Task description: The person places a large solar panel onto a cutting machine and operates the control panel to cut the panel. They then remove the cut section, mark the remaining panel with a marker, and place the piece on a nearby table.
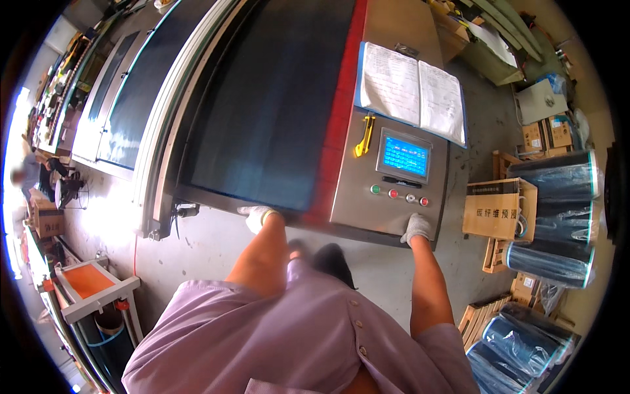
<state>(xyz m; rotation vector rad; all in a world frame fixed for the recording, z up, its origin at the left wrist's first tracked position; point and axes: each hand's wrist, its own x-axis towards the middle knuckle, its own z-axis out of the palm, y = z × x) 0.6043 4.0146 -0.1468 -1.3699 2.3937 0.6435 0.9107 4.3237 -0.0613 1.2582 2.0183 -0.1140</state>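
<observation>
1. The person stands at the near edge of a large machine. The left hand (257, 217), in a white glove, rests on the near rim of the dark sheet bed (262, 111). The fingers curl over the rim, but I cannot tell if they really clamp it.

2. The right hand (417, 228), also gloved, lies on the lower corner of the steel control panel (394, 184), just below the row of round buttons (399, 194). It looks laid flat and a little spread — it pinches nothing.

3. On the panel there is a blue touch screen (405, 156), and to its left a yellow cutter knife (364, 134). Farther away an open folder of papers (412, 92) lies on the machine top.

4. To the right, on the floor, stand rolls of dark film (558, 217) and a cardboard box (499, 209). On the near left is a white cart with an orange top (88, 282).

5. My judgement: the step in hand is steadying at the machine with both hands, the right one near the controls. To press a button, this hand needs to lift only a little toward the far side, with one finger — carefully, because the buttons sit close together.
</observation>
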